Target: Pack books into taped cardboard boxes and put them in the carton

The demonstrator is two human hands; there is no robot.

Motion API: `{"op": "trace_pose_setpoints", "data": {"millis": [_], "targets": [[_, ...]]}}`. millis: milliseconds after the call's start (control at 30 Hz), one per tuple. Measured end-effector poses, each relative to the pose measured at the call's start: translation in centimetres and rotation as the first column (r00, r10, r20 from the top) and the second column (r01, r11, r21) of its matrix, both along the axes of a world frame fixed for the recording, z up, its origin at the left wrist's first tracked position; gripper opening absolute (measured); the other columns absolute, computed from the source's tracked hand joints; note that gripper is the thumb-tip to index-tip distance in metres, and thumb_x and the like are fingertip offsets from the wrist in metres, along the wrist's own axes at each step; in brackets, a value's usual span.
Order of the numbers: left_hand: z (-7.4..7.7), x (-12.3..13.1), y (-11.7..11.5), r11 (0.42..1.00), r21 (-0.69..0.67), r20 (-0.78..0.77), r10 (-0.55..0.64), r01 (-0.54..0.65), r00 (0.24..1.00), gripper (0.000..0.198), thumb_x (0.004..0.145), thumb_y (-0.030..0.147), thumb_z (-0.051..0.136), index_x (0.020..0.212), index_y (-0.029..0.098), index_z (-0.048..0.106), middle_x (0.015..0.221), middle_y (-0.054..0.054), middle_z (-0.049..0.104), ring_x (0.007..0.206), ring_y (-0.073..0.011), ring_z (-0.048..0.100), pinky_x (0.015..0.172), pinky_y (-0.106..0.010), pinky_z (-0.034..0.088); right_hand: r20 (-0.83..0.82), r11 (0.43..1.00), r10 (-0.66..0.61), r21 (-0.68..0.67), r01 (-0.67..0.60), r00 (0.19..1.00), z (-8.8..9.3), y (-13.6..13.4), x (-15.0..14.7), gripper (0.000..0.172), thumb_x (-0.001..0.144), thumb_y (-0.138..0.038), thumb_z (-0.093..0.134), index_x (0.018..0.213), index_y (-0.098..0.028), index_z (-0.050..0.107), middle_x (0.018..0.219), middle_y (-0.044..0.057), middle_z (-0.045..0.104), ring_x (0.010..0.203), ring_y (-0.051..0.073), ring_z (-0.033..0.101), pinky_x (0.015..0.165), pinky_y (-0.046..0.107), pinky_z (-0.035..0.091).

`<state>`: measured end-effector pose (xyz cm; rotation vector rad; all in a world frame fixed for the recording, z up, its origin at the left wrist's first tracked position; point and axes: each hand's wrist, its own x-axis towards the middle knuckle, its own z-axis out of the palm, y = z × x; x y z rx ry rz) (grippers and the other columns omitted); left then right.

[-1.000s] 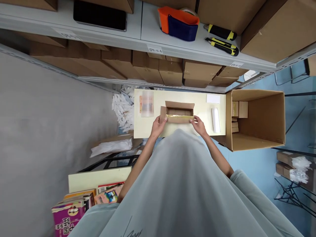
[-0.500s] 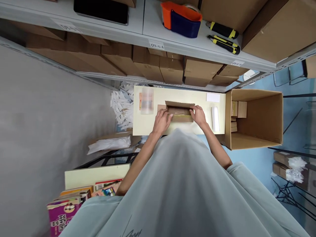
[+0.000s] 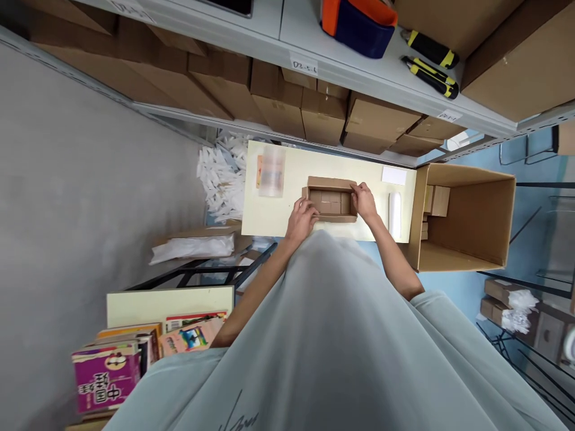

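Note:
A small cardboard box (image 3: 332,203) stands on the cream tabletop (image 3: 278,218) with its top open toward me. Its bottom shows joined panels, and no contents are seen inside. My left hand (image 3: 300,221) grips the box's left near corner, fingers bent over the edge. At the right end wall, my right hand (image 3: 365,202) pinches the cardboard near the far corner. To the right of that hand lies a white roll (image 3: 395,214), and behind it a white paper slip (image 3: 394,175). A clear plastic sheet (image 3: 272,172) lies over an orange piece at the table's left.
A large open carton (image 3: 476,215) holding small boxes adjoins the table's right end. Above the far edge runs a metal shelf (image 3: 359,81) with boxes, utility knives (image 3: 430,76) and an orange-and-blue holder (image 3: 359,27). Paper scraps (image 3: 224,179) and books (image 3: 108,377) are at left.
The box's flaps were partly folded over before; now its walls stand up and the inside shows more widely. My hands have shifted slightly right with it. The camera view has moved.

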<state>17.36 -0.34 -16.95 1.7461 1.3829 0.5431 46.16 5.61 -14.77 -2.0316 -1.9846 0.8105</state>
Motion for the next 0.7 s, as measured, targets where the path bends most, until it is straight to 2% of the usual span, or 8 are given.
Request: {"op": "trace_pose_setpoints", "data": {"millis": [133,267,400,533,600,667,700], "targets": [[0.4,0.2,0.5,1.0,0.01,0.019,0.001,-0.001,1.0,0.013,0.092,0.015,0.073,0.088,0.027,0.075,0.127,-0.012,0.072,0.157,-0.039,0.047,0.132,-0.063,0.047,0.053,0.998,-0.063,0.01,0.062,0.997,0.3,0.7,-0.9,0.039,0.111,-0.025,0.046,0.121,-0.02,0.082,0.113,0.011,0.066,0.097,0.025,0.061,0.094,0.036,0.058],[0.8,-0.4,0.7,0.998,0.059,0.038,-0.018,0.016,0.999,0.017,0.095,0.012,0.072,0.089,0.027,0.078,0.126,-0.013,0.073,0.157,-0.0384,0.048,0.133,-0.061,0.045,0.107,0.996,-0.087,0.026,0.085,0.99,1.3,0.3,-1.6,0.039,0.113,-0.029,0.044,0.124,-0.021,0.081,0.118,0.011,0.067,0.097,0.024,0.061,0.087,0.034,0.056],[0.7,-1.0,0.9,0.997,0.065,0.026,-0.047,0.045,0.999,0.017,0.095,0.01,0.071,0.092,0.025,0.079,0.128,-0.014,0.073,0.158,-0.0379,0.048,0.133,-0.058,0.046,0.195,0.994,-0.107,0.012,0.107,0.975,2.0,-0.3,-2.5,0.042,0.112,-0.03,0.043,0.127,-0.02,0.081,0.115,0.011,0.067,0.096,0.026,0.061,0.087,0.037,0.056],[1.0,-2.2,1.4,0.994,0.059,0.102,-0.101,0.095,0.99,0.009,0.096,0.018,0.074,0.101,0.024,0.079,0.137,-0.013,0.071,0.147,-0.0347,0.06,0.131,-0.052,0.049,0.276,0.989,-0.146,0.028,0.144,0.95,3.0,-0.3,-4.3,0.042,0.107,-0.02,0.045,0.126,-0.016,0.082,0.108,0.015,0.067,0.103,0.031,0.06,0.097,0.045,0.056],[1.0,-4.0,2.4,0.999,0.048,0.165,-0.016,0.008,0.986,0.015,0.102,0.027,0.071,0.115,0.025,0.078,0.147,-0.013,0.068,0.142,-0.0318,0.065,0.126,-0.048,0.053,0.291,0.989,-0.146,0.068,0.132,0.946,4.0,-0.2,-5.9,0.044,0.106,-0.018,0.046,0.134,-0.014,0.079,0.113,0.019,0.068,0.109,0.035,0.059,0.103,0.051,0.054],[0.2,-6.7,4.2,0.983,0.011,0.17,0.181,-0.185,0.969,0.028,0.105,0.034,0.067,0.131,0.025,0.074,0.151,-0.015,0.065,0.143,-0.0318,0.064,0.125,-0.047,0.053,0.27,0.988,-0.13,0.115,0.102,0.954,5.4,-0.2,-8.0,0.046,0.107,-0.021,0.047,0.143,-0.014,0.075,0.12,0.021,0.068,0.114,0.037,0.058,0.107,0.055,0.053],[-0.4,-8.2,5.5,0.954,-0.012,0.144,0.297,-0.298,0.944,0.034,0.105,0.036,0.067,0.136,0.023,0.071,0.151,-0.017,0.064,0.146,-0.0336,0.062,0.127,-0.048,0.051,0.25,0.987,-0.119,0.133,0.088,0.961,6.0,-0.2,-9.3,0.046,0.108,-0.024,0.048,0.146,-0.015,0.074,0.121,0.021,0.067,0.115,0.038,0.058,0.108,0.056,0.053]]}}
